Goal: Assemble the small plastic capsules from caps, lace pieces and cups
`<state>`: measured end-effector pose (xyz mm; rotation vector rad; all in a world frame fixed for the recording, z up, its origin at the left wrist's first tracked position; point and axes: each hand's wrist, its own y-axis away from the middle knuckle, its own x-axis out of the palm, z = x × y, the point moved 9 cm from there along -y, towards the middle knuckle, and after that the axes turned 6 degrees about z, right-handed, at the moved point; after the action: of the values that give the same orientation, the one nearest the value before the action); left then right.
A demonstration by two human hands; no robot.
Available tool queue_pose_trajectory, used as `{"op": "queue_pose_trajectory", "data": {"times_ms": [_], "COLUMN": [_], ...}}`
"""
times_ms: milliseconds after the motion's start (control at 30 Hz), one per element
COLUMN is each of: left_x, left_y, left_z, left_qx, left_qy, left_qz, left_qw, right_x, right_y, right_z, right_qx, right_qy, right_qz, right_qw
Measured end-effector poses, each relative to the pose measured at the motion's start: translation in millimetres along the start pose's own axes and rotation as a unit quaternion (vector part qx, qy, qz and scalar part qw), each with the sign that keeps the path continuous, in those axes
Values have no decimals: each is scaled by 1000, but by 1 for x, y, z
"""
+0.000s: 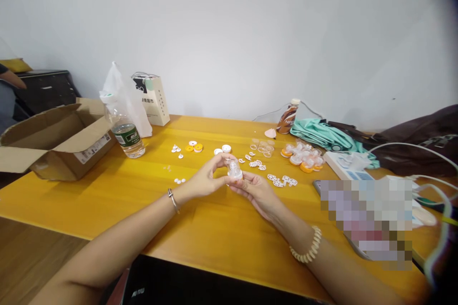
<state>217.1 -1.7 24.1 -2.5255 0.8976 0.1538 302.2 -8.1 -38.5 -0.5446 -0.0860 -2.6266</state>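
Note:
Both hands meet over the middle of the table, closed around a small clear plastic dome with a white base (234, 169). My left hand (212, 176) grips its upper side with thumb and fingers. From below and the right, my right hand (253, 192) pinches the base. Just beyond lie several white slotted discs (255, 164), with more slotted discs (282, 181) to the right. Several clear plastic cups (265, 147) stand behind them. A cluster of clear domes on orange and white bases (304, 156) sits further right. White round caps (225, 148) and yellow-and-white rings (193, 147) lie behind my left hand.
Small white stemmed pieces (176, 149) and white buttons (180, 181) lie left. Beyond are a cardboard box (67, 152), water bottle (127, 136) and paper bag (157, 100). At right: drink bottle (288, 116), teal cloth (322, 133), white box (343, 167) and a phone partly blurred out.

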Motion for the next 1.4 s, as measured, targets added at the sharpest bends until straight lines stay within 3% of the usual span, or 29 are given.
{"op": "queue_pose_trajectory", "data": {"times_ms": [300, 633, 833, 1067, 1233, 1400], "left_x": [6, 5, -8, -11, -23, -26], "left_y": [1, 1, 0, 3, 7, 12], "left_z": [4, 5, 2, -15, -16, -12], "left_qx": [-43, -48, -27, 49, 48, 19], "left_qy": [116, 110, 16, -64, -137, -167], "left_qz": [71, 93, -17, -61, -129, -177], "left_qw": [990, 988, 999, 995, 981, 970], "right_x": [7, 9, 9, 7, 8, 5], "right_y": [2, 1, 2, 2, 2, 5], "right_z": [-8, -7, 9, 12, 17, 27], "right_qx": [28, 27, -12, -39, -82, -142], "right_qy": [-24, -68, -27, -8, 55, 125], "right_qz": [50, 46, 37, 29, 20, -45], "right_qw": [998, 996, 999, 999, 995, 981]}}
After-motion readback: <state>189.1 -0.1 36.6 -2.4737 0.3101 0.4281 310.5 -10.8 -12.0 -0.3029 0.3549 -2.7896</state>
